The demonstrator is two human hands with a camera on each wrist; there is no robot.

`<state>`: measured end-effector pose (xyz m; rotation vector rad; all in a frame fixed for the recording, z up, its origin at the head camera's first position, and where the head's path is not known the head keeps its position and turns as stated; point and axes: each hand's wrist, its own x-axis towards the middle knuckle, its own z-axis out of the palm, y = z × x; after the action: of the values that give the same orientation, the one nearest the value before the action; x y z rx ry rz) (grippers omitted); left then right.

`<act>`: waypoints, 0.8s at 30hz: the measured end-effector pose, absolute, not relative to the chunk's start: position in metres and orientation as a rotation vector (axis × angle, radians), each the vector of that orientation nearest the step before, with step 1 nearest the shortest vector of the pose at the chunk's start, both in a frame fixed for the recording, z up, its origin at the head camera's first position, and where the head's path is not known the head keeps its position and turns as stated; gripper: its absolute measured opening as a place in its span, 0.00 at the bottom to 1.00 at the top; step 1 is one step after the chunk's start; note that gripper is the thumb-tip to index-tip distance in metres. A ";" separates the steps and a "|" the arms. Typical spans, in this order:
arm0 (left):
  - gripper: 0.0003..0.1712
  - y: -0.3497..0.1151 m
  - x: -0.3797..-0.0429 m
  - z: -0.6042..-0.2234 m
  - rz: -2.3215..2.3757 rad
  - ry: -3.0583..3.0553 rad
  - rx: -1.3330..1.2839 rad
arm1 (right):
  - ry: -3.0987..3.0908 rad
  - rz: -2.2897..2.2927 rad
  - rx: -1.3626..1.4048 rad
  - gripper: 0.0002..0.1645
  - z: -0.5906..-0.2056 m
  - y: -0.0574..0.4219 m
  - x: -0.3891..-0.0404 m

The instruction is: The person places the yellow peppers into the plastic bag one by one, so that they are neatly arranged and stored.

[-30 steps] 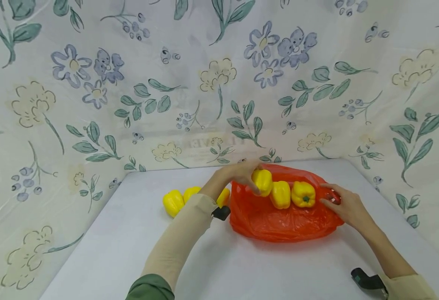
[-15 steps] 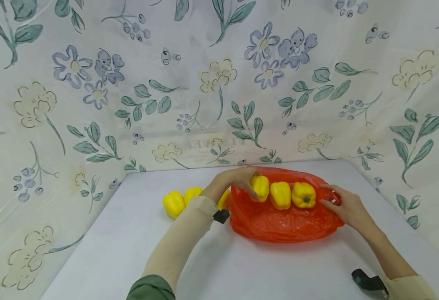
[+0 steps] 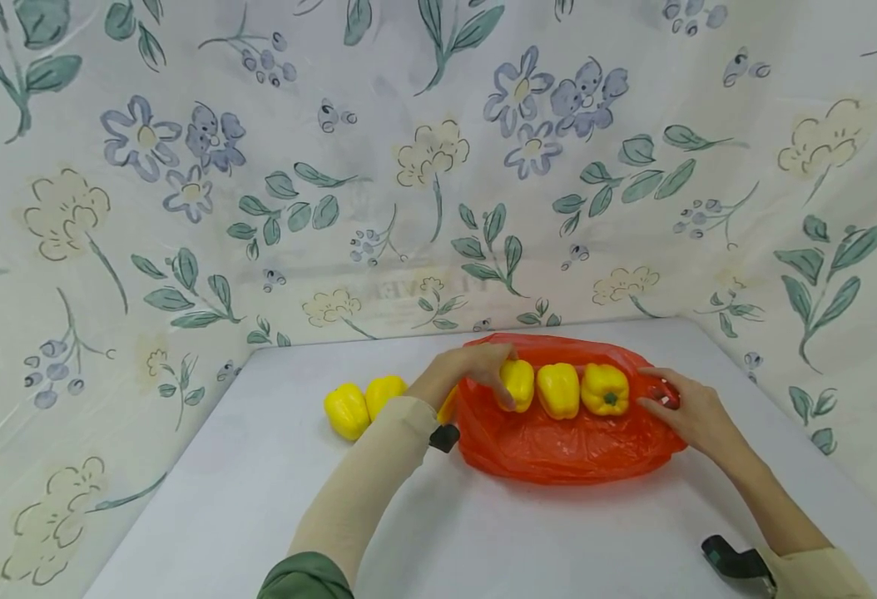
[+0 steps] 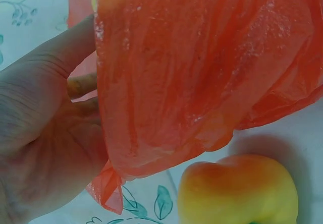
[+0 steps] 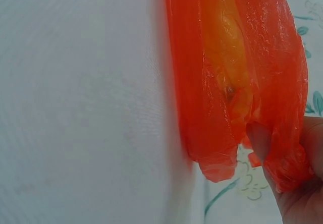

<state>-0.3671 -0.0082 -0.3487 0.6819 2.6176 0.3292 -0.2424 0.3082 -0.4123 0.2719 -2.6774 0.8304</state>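
Observation:
A red plastic bag (image 3: 566, 457) lies spread on the table with its mouth wide. Inside it, my left hand (image 3: 483, 368) holds a yellow bell pepper (image 3: 519, 386) at the left end of a row. Two more yellow peppers sit beside it, a middle one (image 3: 558, 391) and a right one (image 3: 606, 389) with its stem toward me. My right hand (image 3: 696, 409) grips the bag's right edge; bunched red plastic (image 5: 287, 168) shows between its thumb and fingers in the right wrist view. In the left wrist view, the bag hides my left fingertips.
Left of the bag lie yellow peppers, one outermost (image 3: 346, 411) and one beside it (image 3: 384, 391), partly behind my left forearm. A yellow-orange pepper (image 4: 239, 193) lies just outside the bag. Floral sheeting (image 3: 438, 166) stands behind the white table (image 3: 214, 466).
My left hand has moved down and slightly left with the pepper, lining it up with the two others in the bag. The right hand has stayed on the bag's edge.

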 end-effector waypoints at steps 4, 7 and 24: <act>0.49 -0.008 -0.368 -0.350 0.335 2.613 0.692 | -2.681 0.837 0.272 0.30 -0.412 0.309 -0.243; 0.50 -0.009 -0.369 -0.350 0.339 2.600 0.696 | -2.683 0.843 0.272 0.30 -0.412 0.309 -0.243; 0.49 -0.009 -0.371 -0.351 0.351 2.586 0.660 | -2.690 0.826 0.273 0.29 -0.413 0.311 -0.244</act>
<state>-0.3707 -0.0094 -0.3508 0.6601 2.5862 0.3514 -0.2439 0.3106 -0.4125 0.2728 -2.6905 0.8256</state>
